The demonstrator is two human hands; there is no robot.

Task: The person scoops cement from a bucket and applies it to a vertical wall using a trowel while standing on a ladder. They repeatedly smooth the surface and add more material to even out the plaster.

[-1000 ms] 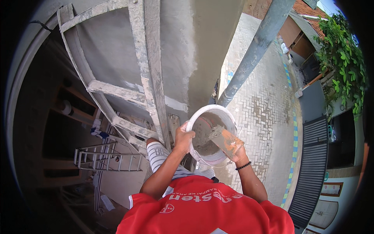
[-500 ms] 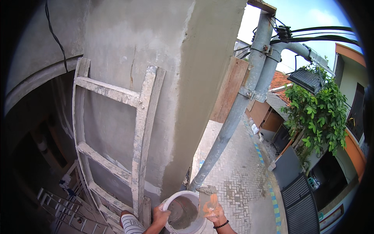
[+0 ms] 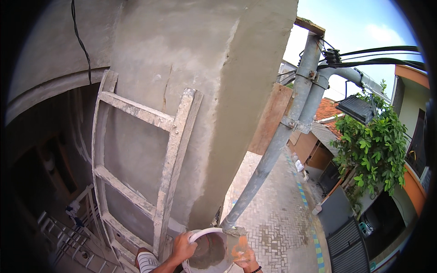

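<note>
My left hand [image 3: 184,248] is closed round the left rim of a white bucket [image 3: 199,235] with wet grey mortar [image 3: 210,255] inside. At the bucket's right side, my right hand [image 3: 246,257] grips a flat rectangular trowel [image 3: 238,244], stained orange and grey. A lump of mortar [image 3: 234,231] sits on the trowel's upper end. Its handle is hidden. Ahead stands a grey wall [image 3: 168,54] with a darker, damp-looking band of plaster [image 3: 252,77] along its right edge.
A mortar-spattered wooden ladder [image 3: 166,182] leans on the wall at my left, above a dark drop with a metal ladder [image 3: 68,241]. A grey pole [image 3: 266,170] with cables [image 3: 378,54] and a floodlight [image 3: 356,108] rises at right. Far below lies a paved lane [image 3: 277,218].
The bucket, both hands and the trowel have shifted slightly down and left in view. The wall, ladder and pole sit lower in the picture. Both hands keep their holds.
</note>
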